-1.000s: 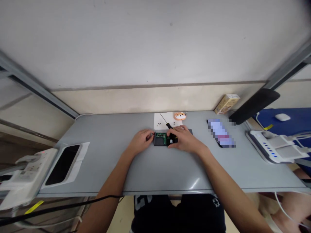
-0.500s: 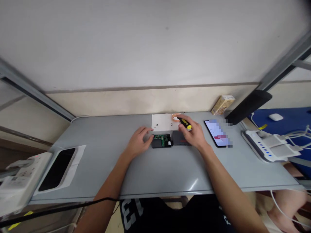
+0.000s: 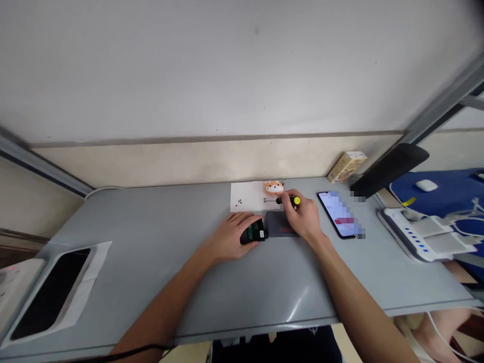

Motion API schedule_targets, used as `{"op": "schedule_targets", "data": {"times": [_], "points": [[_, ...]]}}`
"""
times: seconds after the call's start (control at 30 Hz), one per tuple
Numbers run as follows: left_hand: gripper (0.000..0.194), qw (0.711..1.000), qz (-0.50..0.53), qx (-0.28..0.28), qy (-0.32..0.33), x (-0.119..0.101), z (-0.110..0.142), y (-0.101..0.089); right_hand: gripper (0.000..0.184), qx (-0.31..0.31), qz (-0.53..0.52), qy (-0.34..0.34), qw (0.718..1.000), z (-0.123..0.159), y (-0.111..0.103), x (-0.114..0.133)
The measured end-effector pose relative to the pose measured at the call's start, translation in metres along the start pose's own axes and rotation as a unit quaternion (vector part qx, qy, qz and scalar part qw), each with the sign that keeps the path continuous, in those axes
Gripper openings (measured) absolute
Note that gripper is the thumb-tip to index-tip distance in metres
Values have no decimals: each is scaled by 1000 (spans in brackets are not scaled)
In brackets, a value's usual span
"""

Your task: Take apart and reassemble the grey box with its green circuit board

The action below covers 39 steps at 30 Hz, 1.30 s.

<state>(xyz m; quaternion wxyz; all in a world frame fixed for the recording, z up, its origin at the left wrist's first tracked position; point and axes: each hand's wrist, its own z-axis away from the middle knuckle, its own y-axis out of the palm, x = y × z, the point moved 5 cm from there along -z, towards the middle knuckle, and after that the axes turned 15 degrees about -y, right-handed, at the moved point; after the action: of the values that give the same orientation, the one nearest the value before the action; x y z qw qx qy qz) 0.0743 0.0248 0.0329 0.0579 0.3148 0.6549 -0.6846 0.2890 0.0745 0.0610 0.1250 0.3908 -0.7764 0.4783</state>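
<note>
My left hand is closed around a small black device with an exposed green circuit board, which lies on the grey desk. In my right hand is a black and yellow screwdriver; its thin shaft points left over a white sheet of paper. The tip is beside tiny dark screws on the paper. More small screws lie to the left. A dark grey cover rests under my right hand, against the device. Behind the screwdriver sits an orange animal-face item.
A lit phone lies right of my right hand. Further right are a white power strip with plugs, a small carton and a black upright object. A dark-screened tablet or phone lies on paper at the left.
My left hand has moved from the device's left edge to wrap over it. The screwdriver has swung to lie flatter, its tip now by the screws. The view has shifted slightly.
</note>
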Motion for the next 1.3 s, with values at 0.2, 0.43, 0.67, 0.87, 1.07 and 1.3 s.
{"op": "schedule_targets", "data": {"times": [0.2, 0.43, 0.67, 0.87, 1.07, 1.3], "points": [[56, 1000, 12, -4, -2, 6, 0, 0, 40, 11, -8, 15, 1000, 1, 4, -1], [54, 1000, 22, -3, 10, 3, -2, -1, 43, -65, -131, 54, 988, 3, 5, 3], [38, 999, 35, 6, 19, -2, -3, -2, 50, -127, -309, 182, 925, 9, 20, -2], [29, 999, 45, -6, 14, 1, -4, 2, 49, -118, -356, 228, 898, 5, 19, -21], [33, 998, 55, 0, -24, 5, -3, 5, 51, -121, -364, 236, 893, 4, 14, -30], [20, 983, 112, -132, -58, 12, -4, -7, 52, -99, -357, 221, 902, 6, 15, -17]]}}
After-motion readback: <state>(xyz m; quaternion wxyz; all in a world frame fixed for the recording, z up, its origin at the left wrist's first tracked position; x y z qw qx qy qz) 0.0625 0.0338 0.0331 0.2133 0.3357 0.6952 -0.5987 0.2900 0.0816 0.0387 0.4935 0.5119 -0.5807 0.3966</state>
